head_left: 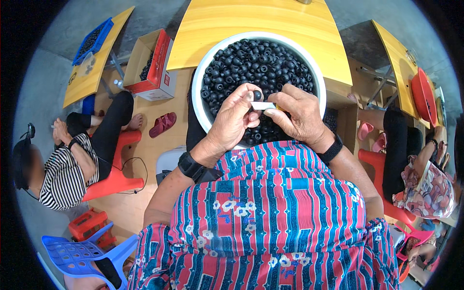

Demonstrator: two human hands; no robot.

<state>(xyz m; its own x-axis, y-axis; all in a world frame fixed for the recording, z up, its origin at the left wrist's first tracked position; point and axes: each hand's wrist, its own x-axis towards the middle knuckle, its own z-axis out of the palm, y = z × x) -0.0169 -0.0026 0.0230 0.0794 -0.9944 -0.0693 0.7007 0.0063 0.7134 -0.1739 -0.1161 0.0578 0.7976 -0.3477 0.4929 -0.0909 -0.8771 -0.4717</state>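
My left hand (230, 120) is closed, pinching a small black round part (257, 95) between thumb and fingertips. In my right hand (300, 115) is a small knife, its flat pale blade (262, 105) pointing left and a bit of yellow showing at the grip. The blade lies right by the black part; whether it touches cannot be made out. Both hands are above a wide white basin (319, 79) full of black round hollow parts (261, 60), many with a hole showing. My fingers hide some of the knife's handle.
A yellow table (261, 17) stands just beyond the basin. To the left are a red-and-white carton (157, 79) of black parts, a blue tray (76, 58) and a seated person (67, 166). Another seated person (425, 188) is at the right near a red basin (421, 96).
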